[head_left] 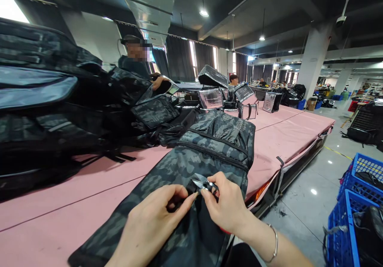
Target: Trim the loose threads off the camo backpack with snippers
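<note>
A dark camouflage backpack (173, 167) lies across the table in front of me, its zipped pocket on the far side. My right hand (226, 203) is closed around a small pair of thread snips (201, 182), whose pointed metal blades stand apart and aim left. Thumb and fingers of my left hand (158, 215) pinch a piece of black strap or fabric (191, 187) just at the blades. What exactly lies between the blades is too small to tell.
The pink-covered table (278, 139) runs away to the right. A pile of camouflage bags (54, 119) rises at left, with a co-worker (134, 59) behind it. Silver-lined bags (211, 97) stand farther back. Blue crates (342, 227) sit on the floor at right.
</note>
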The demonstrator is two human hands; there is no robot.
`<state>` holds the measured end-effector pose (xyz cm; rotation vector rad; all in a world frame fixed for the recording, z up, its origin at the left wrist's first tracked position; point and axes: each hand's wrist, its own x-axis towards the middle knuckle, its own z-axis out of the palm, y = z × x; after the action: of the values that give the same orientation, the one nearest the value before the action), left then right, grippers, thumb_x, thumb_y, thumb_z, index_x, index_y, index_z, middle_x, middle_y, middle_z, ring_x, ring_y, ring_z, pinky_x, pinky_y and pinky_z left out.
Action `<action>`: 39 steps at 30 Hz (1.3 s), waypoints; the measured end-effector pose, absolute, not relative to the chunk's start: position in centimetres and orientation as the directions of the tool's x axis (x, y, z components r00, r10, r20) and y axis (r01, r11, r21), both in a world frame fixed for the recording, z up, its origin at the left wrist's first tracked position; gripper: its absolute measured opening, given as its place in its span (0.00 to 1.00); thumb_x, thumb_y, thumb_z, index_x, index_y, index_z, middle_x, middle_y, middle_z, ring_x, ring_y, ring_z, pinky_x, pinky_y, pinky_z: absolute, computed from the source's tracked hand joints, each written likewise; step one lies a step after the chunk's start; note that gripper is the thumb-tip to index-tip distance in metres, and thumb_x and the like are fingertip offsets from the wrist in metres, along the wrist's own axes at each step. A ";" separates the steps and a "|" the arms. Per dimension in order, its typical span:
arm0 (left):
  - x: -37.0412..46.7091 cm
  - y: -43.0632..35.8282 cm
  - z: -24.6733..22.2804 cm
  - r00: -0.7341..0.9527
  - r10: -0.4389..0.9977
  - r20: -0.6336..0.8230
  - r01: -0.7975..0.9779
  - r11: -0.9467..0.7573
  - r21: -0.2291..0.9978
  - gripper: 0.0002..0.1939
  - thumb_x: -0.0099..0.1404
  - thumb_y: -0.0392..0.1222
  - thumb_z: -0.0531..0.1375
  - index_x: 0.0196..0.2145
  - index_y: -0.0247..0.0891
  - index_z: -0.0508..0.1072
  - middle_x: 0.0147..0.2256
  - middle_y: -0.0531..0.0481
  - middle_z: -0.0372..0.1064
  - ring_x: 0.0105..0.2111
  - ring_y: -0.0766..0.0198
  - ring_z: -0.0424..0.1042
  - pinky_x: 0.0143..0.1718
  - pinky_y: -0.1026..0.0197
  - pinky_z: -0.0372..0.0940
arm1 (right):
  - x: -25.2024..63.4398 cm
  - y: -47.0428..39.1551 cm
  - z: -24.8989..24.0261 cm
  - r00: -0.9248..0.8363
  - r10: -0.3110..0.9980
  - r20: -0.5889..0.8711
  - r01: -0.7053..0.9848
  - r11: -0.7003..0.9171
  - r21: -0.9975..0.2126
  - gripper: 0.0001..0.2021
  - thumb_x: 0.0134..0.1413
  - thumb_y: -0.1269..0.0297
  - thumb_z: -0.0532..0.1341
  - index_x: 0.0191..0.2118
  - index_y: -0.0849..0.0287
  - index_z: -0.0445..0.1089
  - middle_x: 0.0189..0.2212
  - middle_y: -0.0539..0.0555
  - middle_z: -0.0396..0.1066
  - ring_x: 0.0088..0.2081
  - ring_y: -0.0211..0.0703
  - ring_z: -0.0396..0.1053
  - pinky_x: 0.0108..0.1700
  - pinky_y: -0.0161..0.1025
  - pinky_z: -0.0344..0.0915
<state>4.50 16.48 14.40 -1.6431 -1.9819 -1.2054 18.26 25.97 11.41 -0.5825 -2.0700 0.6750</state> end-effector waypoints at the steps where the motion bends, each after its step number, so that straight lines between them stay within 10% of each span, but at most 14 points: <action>1: 4.5 16.5 14.4 -0.305 0.659 0.688 0.912 -0.005 0.409 0.22 0.58 0.64 0.54 0.24 0.43 0.70 0.19 0.56 0.69 0.18 0.67 0.67 0.21 0.66 0.61 | 18.3 26.0 11.4 -0.518 0.622 0.587 0.152 0.743 -0.652 0.08 0.58 0.62 0.53 0.41 0.57 0.63 0.28 0.51 0.72 0.26 0.43 0.70 0.29 0.36 0.60; 26: 4.8 16.3 14.3 -0.224 0.627 0.746 0.941 -0.061 0.334 0.20 0.61 0.60 0.55 0.25 0.42 0.70 0.20 0.57 0.69 0.18 0.68 0.68 0.22 0.67 0.62 | 18.7 26.3 11.7 -0.537 0.642 0.547 0.047 0.670 -0.741 0.10 0.55 0.59 0.56 0.40 0.59 0.65 0.24 0.49 0.66 0.24 0.41 0.66 0.28 0.36 0.60; 39: 4.9 16.3 14.7 -0.261 0.666 0.698 0.926 -0.030 0.376 0.21 0.60 0.62 0.55 0.24 0.43 0.70 0.20 0.57 0.69 0.18 0.68 0.68 0.22 0.67 0.62 | 20.2 27.0 10.7 -0.425 0.517 0.743 0.086 0.841 -0.535 0.08 0.58 0.67 0.56 0.41 0.62 0.70 0.33 0.56 0.71 0.32 0.42 0.70 0.34 0.37 0.66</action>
<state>4.90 16.34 14.71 -1.6793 -1.9406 -1.1819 20.17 26.96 10.74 -0.4456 -1.9723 0.5162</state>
